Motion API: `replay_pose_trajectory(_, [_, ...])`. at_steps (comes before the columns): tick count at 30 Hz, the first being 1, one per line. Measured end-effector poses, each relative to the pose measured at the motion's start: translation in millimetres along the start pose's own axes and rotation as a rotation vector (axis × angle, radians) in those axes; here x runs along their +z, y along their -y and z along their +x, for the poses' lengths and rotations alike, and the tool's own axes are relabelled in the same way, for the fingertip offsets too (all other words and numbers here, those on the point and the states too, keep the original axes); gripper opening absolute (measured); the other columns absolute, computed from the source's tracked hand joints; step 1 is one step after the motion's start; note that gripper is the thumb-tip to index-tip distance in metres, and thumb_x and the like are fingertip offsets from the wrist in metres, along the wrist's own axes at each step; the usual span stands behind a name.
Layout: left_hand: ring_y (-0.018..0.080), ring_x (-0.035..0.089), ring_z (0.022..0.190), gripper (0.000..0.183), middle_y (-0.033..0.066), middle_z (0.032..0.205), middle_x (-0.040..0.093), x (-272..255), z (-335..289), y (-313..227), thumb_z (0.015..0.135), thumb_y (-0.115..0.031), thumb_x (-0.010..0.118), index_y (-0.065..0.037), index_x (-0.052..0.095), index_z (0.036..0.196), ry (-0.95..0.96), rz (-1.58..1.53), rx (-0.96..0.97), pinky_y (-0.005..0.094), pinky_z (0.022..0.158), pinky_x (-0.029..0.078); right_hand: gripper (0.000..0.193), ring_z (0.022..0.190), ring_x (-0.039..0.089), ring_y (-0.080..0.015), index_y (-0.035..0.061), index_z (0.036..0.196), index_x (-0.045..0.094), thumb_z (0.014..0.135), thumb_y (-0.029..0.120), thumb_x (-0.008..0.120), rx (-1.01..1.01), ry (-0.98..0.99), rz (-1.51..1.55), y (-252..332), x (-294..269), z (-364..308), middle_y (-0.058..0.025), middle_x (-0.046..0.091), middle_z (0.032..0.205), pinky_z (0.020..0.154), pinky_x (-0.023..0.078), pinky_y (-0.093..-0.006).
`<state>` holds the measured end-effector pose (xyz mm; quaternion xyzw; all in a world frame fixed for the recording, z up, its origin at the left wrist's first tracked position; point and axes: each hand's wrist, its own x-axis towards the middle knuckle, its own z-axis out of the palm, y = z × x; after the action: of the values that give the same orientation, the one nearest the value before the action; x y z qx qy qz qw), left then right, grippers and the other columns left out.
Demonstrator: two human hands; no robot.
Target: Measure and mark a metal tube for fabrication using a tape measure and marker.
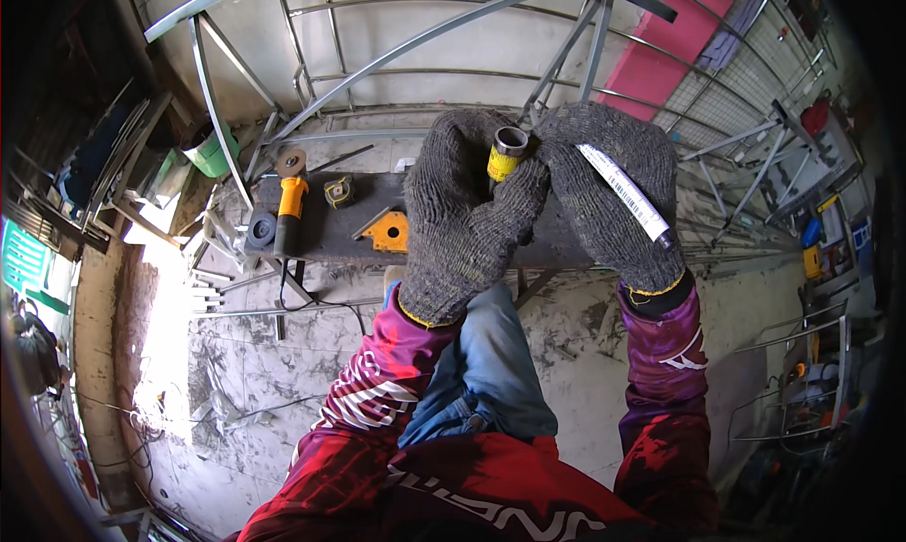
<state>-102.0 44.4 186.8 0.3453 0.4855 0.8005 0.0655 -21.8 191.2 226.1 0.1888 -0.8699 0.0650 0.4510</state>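
A dark, narrow counter (326, 235) is noted above a pale, smudged floor (293, 367). At its left, an orange-and-black angle grinder (292, 202) is laid beside a black disc (261, 228); rightward, a tape measure (338, 192) is placed far, an orange angled tool (387, 228) nearer.

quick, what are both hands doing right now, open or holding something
Left hand: closed, holding the yellow-banded cylinder.
Right hand: closed, holding the slim white tube.
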Motion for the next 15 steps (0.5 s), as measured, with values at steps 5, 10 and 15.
replay_pose_trajectory(5, [0.0072, 0.061, 0.064, 0.027, 0.0072, 0.082, 0.067, 1.0, -0.6, -2.1, 0.09, -0.013, 0.074, 0.001, 0.061, 0.109, 0.014, -0.015, -0.025, 0.0234, 0.053, 0.049, 0.026, 0.098, 0.069, -0.0283, -0.0002, 0.105, 0.071, 0.08, 0.002, 0.074, 0.121, 0.014, 0.108, -1.0, 0.2, -0.5, -0.0126, 0.072, 0.104, 0.089, 0.054, -0.0408])
replay_pose_trajectory(10, [0.0076, 0.062, 0.066, 0.027, 0.0074, 0.086, 0.069, 0.4, -0.9, -0.8, 0.089, -0.014, 0.074, 0.001, 0.063, 0.109, 0.001, 0.03, -0.02, 0.0242, 0.057, 0.051, 0.03, 0.101, 0.069, -0.029, 0.0002, 0.109, 0.07, 0.08, 0.003, 0.075, 0.024, 0.041, -0.025, -4.5, -0.2, -8.9, -0.0131, 0.071, 0.108, 0.09, 0.054, -0.0405])
replay_pose_trajectory(15, [0.0078, 0.062, 0.068, 0.028, 0.0073, 0.086, 0.069, 1.0, -1.1, -2.9, 0.089, -0.014, 0.074, 0.001, 0.064, 0.11, -0.016, 0.072, -0.014, 0.0244, 0.058, 0.051, 0.035, 0.105, 0.067, -0.028, 0.0, 0.114, 0.068, 0.08, 0.001, 0.074, -0.006, 0.064, -0.08, -4.9, -2.4, -7.4, -0.0131, 0.07, 0.113, 0.093, 0.053, -0.0397])
